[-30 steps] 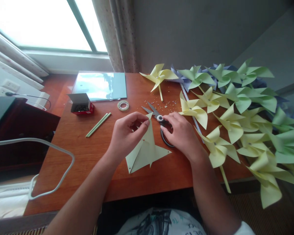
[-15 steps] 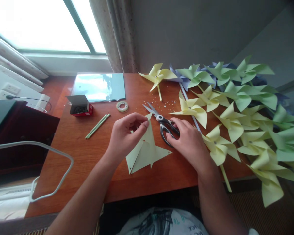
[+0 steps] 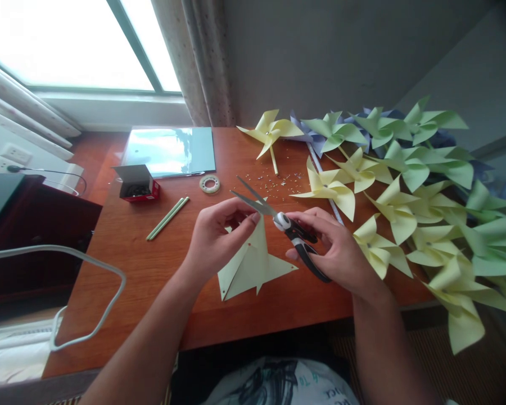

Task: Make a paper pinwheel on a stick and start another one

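Open scissors (image 3: 281, 221) in right hand (image 3: 335, 247)

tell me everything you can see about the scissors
The scissors have two slim grey blades, metallic in look, which stand slightly apart at the tips. A pale, rounded pivot joins them to black handles with whitish trim. The right hand holds them by the handles, tilted, with the tips pointing left and away from the person. In the view, the blades cross above the left hand and the pale green paper; whether they touch either is unclear.
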Demonstrator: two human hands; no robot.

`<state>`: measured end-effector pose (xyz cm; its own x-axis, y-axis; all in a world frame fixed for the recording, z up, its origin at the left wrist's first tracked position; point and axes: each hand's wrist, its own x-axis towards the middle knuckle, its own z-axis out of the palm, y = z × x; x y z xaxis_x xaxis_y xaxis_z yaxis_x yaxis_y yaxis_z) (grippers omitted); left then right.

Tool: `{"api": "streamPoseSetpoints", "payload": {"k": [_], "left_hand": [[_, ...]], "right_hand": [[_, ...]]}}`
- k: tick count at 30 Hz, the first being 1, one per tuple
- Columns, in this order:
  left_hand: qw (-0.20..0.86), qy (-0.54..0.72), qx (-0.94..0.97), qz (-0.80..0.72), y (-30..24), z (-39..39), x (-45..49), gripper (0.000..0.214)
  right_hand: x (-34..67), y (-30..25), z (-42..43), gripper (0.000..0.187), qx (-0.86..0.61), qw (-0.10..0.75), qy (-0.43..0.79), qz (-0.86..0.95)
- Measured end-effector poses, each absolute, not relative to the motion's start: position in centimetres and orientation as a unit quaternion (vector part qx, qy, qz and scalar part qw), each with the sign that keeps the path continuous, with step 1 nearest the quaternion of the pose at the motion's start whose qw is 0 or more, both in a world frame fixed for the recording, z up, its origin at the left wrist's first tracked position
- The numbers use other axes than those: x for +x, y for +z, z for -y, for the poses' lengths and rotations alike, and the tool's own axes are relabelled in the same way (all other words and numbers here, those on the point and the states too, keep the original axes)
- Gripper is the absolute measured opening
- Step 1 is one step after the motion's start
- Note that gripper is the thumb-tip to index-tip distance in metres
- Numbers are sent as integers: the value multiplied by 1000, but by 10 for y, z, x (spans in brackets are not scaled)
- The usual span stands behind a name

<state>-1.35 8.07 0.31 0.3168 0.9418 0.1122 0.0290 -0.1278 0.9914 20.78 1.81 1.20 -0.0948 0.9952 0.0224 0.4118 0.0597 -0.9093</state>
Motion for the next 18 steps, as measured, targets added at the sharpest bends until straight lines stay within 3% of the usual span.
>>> {"api": "streamPoseSetpoints", "payload": {"k": [18], "left_hand": [[503,441,636,-385,8,-80,-11,5]], "right_hand": [[212,16,-15,54,-579,336,309,675]]}}
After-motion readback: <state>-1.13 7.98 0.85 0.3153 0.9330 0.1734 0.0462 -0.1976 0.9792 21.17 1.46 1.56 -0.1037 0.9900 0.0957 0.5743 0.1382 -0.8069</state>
